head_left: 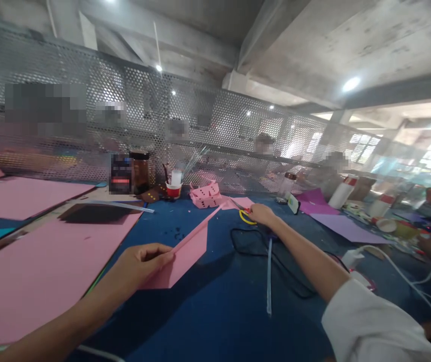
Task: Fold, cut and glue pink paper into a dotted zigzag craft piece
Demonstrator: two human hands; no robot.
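Note:
My left hand (149, 261) pinches the lower edge of a folded piece of pink paper (190, 254), held tilted above the blue table (215, 322). Farther off, my right hand (262, 215) is closed at the handles of a pair of scissors (246, 217) with a yellow finger loop. The scissors' blades point left, over a flat pink paper piece beside a pink paper basket (205, 194) with dark dots. My right fingers are partly hidden behind the hand.
Large pink sheets (49, 271) lie at left, with a dark sheet (100, 213) on one. A black cable (251, 254) and a glue stick (269, 281) lie right of centre. Along the perforated metal screen (200, 115) stand a brown jar (141, 173), a red cup (173, 190) and a glass bottle (286, 187).

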